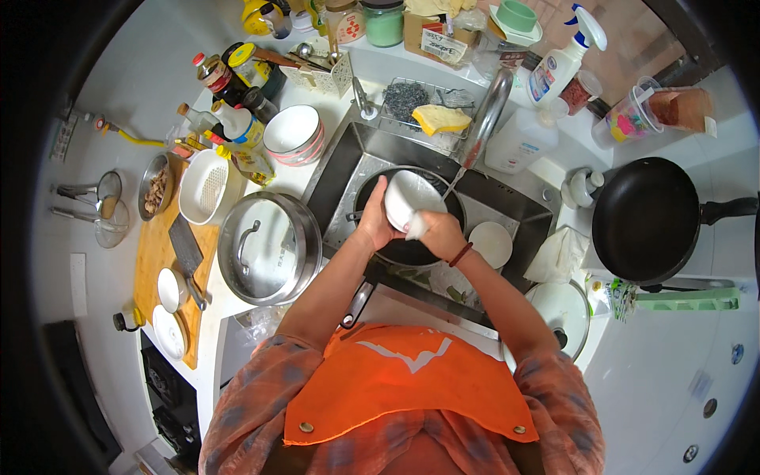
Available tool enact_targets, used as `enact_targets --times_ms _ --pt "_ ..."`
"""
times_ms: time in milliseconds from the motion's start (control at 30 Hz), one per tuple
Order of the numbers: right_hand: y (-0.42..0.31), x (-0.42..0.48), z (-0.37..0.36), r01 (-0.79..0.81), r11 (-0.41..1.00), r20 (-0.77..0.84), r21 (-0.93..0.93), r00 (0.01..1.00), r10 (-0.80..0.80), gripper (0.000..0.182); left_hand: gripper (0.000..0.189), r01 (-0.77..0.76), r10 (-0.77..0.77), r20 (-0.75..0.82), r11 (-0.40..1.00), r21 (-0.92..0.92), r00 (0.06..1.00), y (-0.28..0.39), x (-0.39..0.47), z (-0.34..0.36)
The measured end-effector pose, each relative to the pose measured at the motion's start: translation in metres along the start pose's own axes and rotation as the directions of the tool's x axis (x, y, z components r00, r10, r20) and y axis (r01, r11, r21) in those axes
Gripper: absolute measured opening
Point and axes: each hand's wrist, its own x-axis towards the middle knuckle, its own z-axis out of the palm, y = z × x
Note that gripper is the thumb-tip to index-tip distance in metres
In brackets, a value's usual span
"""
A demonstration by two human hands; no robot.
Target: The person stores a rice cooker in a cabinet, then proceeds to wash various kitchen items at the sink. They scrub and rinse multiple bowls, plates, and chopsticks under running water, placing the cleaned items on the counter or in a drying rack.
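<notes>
My left hand point(378, 217) grips a white bowl point(409, 193) by its side, tilted above a dark pan point(386, 252) in the sink. My right hand point(439, 234) holds a white cloth point(417, 225) against the bowl's near edge. The pan sits in the steel sink point(350, 222), its long handle point(358, 304) reaching over the near rim. A small white bowl point(490, 244) lies in the sink to the right of the pan. From the faucet point(487, 116), the spout points down towards the pan.
A lidded steel pot point(261, 249) stands left of the sink, beside a wooden board point(148, 261) with a cleaver point(185, 243). Stacked bowls point(293, 132) are at the back left. A yellow sponge point(440, 120) rests on a wire rack behind. A black frying pan point(646, 219) is at the right.
</notes>
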Motion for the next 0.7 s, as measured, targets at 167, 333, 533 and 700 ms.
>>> enact_targets --times_ms 167,333,533,700 --pt "0.011 0.006 -0.004 -0.274 0.087 0.205 0.958 0.865 0.459 0.040 0.059 0.050 -0.028 0.105 0.975 -0.218 0.994 -0.024 0.000 -0.027" --pt "0.036 0.011 0.001 -0.250 -0.143 0.287 0.958 0.790 0.542 0.043 0.056 0.038 0.047 0.297 0.961 -0.274 0.954 -0.029 -0.024 -0.028" --pt "0.057 0.009 -0.003 -0.388 0.260 0.075 0.884 0.667 0.741 0.037 0.053 -0.040 0.097 0.301 0.981 -0.188 0.949 -0.022 -0.028 -0.009" --pt "0.018 -0.002 -0.013 -0.233 0.575 -0.158 0.784 0.821 0.549 0.034 0.033 -0.194 0.205 -0.064 0.969 0.152 0.977 -0.032 -0.006 -0.013"
